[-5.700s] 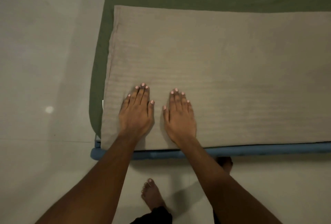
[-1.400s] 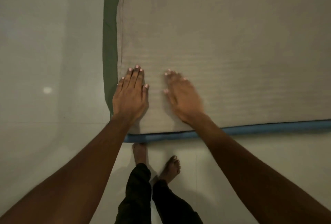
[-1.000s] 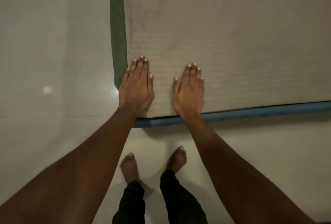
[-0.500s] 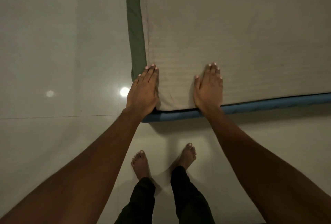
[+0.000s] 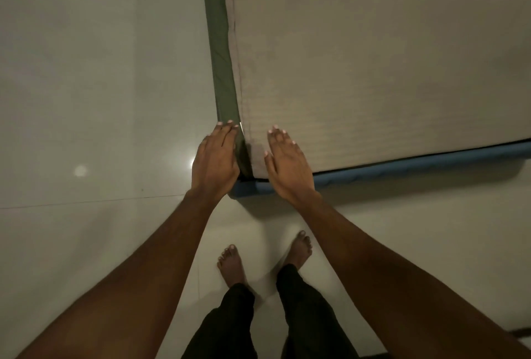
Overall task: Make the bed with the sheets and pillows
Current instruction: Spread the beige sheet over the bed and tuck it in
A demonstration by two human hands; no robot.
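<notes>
**A:** Your left hand (image 5: 215, 157) is at the near left corner of the bed. Its fingers are straight and close together and grip nothing. They lie along the outer edge of the green sheet (image 5: 221, 65), where it turns down over the corner.

**B:** From up here you can't tell whether that palm presses the side of the bed or only hangs beside it. Your right hand (image 5: 287, 164) is flat over the near left corner of the beige sheet (image 5: 373, 77), fingers straight and slightly spread, holding nothing.

**A:** That beige sheet lies smooth on top of the green one. You can see a green strip along its left side and another beyond its far edge.

**B:** Its near edge runs just above the blue mattress edge (image 5: 416, 164), which shows as a band below it. You stand barefoot on the pale tiled floor (image 5: 86, 86), close to the corner, in black trousers (image 5: 301, 315).
</notes>
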